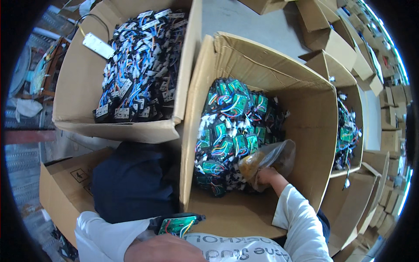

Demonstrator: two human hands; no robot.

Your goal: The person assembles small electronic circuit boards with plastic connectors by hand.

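My left hand [168, 248] is close to my body at the lower edge, closed on a circuit board module [178, 224]. The module has a green board in a black housing, with coloured wires at its right end. My right hand [266, 175] reaches into the mouth of a clear plastic bag [284, 157] with yellowish-brown contents. Its fingers are hidden in the bag. The bag lies inside a tall cardboard box [257, 214], against a heap of similar green board modules [233, 144] with wires and white connectors.
Another cardboard box [118, 131], at the upper left, holds many black wired parts [139, 65]; a white power strip [98, 46] hangs on its wall. To the right, a box [349, 113] contains more wired boards. Dark fabric [135, 183] lies over an opened carton [65, 187].
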